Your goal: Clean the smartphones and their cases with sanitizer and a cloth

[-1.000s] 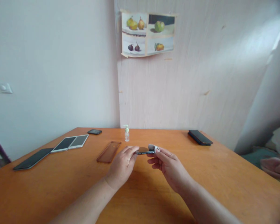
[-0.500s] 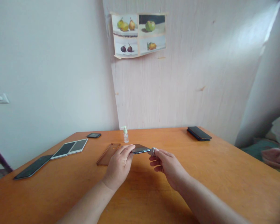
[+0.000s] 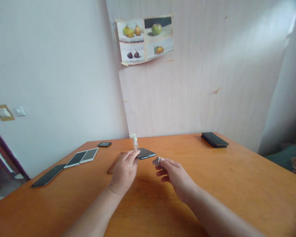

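My left hand (image 3: 125,169) grips a dark smartphone (image 3: 146,153) by its left end, holding it tilted above the table. Pinched between the thumb and fingers of my right hand (image 3: 174,174) is a small crumpled greyish-white cloth (image 3: 158,161). A short gap separates the cloth from the phone's right corner. Behind my left hand lies a brown phone case (image 3: 112,167), partly covered by that hand. The pump bottle (image 3: 135,143), clear with a pale green top, stands just beyond the phone, its lower part hidden.
Several phones lie along the table's left side: a dark one (image 3: 48,175), two white-framed ones (image 3: 76,158) (image 3: 89,155) side by side, and a small black one (image 3: 104,144). A black phone in a folding case (image 3: 214,140) rests at the back right of the wooden table (image 3: 224,184).
My right hand has drawn the cloth slightly away from the phone's edge, opening a gap. The view has turned a little to the left.
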Tool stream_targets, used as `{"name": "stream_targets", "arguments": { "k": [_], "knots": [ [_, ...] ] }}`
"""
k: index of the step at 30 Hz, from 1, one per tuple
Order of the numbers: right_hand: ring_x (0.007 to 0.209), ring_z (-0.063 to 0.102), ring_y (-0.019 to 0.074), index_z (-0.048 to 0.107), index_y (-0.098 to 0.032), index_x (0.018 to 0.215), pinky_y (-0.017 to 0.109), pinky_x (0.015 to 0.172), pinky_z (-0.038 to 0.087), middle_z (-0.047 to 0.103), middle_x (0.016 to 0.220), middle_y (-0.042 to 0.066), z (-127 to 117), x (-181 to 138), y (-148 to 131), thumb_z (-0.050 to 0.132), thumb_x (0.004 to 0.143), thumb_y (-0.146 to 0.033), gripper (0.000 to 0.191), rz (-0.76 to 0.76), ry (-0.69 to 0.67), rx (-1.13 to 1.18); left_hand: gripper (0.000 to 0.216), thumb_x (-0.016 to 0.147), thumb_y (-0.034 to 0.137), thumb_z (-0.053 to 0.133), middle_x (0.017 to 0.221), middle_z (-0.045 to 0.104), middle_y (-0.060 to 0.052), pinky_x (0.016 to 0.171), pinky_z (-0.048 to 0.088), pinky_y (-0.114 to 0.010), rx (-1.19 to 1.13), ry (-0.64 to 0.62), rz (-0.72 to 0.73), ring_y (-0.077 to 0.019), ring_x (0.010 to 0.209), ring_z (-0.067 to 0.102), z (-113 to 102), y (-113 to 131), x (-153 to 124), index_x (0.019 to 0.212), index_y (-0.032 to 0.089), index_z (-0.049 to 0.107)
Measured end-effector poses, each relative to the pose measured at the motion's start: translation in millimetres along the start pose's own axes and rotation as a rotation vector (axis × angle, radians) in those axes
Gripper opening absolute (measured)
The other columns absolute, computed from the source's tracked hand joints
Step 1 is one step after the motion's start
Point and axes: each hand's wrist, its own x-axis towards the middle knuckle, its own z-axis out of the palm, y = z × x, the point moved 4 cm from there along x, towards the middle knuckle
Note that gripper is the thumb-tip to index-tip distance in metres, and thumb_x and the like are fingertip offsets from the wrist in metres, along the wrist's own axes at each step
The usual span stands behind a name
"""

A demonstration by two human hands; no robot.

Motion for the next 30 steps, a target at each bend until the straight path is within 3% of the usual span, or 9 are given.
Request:
{"name": "stream_targets", "arguments": {
  "k": [7, 13, 19, 26, 30],
  "knots": [
    [0.057, 0.055, 0.0107, 0.066, -0.014, 0.086, 0.024, 0.054, 0.038, 0.064, 0.074, 0.005, 4.9, -3.4, -7.3, 0.062, 0.082, -0.057, 0.044, -0.055, -0.096, 0.200, 0.028, 0.095, 0.019, 0.046, 0.116, 0.066, -0.008, 0.098, 0.051, -0.042, 0.024, -0.002, 0.032, -0.0223, 0.110, 0.062, 3.9, 5.4, 1.1, 0.120, 0.021, 0.058],
    [0.052, 0.053, 0.0102, 0.063, -0.014, 0.078, 0.023, 0.051, 0.036, 0.062, 0.066, 0.003, 9.4, -4.3, -5.7, 0.064, 0.078, -0.060, 0.046, -0.049, -0.078, 0.176, 0.027, 0.095, 0.020, 0.047, 0.114, 0.066, -0.008, 0.095, 0.052, -0.040, 0.043, -0.011, 0.061, -0.0216, 0.108, 0.062, 5.0, 14.6, 1.5, 0.119, 0.021, 0.058],
    [0.047, 0.049, 0.0087, 0.062, -0.014, 0.075, 0.023, 0.047, 0.034, 0.059, 0.062, 0.001, 26.0, -12.4, -5.9, 0.061, 0.079, -0.064, 0.050, -0.085, -0.188, 0.146, 0.026, 0.096, 0.018, 0.047, 0.112, 0.067, -0.009, 0.091, 0.053, -0.038, 0.054, -0.035, 0.104, -0.0216, 0.106, 0.062, 5.9, 20.1, 0.5, 0.118, 0.019, 0.059],
    [0.045, 0.046, 0.0076, 0.058, -0.016, 0.073, 0.022, 0.045, 0.030, 0.055, 0.058, -0.001, 1.3, 0.7, -11.7, 0.063, 0.078, -0.061, 0.046, -0.100, 0.052, 0.217, 0.023, 0.095, 0.020, 0.049, 0.109, 0.068, -0.008, 0.092, 0.052, -0.040, 0.071, -0.026, 0.076, -0.0218, 0.103, 0.063, 7.3, 21.7, 1.9, 0.115, 0.021, 0.059],
    [0.047, 0.046, 0.0080, 0.058, -0.016, 0.073, 0.022, 0.046, 0.032, 0.056, 0.059, -0.001, 13.4, -4.6, -10.5, 0.061, 0.079, -0.065, 0.049, -0.132, -0.015, 0.190, 0.022, 0.095, 0.019, 0.048, 0.108, 0.067, -0.008, 0.089, 0.053, -0.039, 0.069, -0.035, 0.087, -0.0214, 0.100, 0.063, 8.5, 22.7, 1.3, 0.115, 0.020, 0.059]
  ]
}}
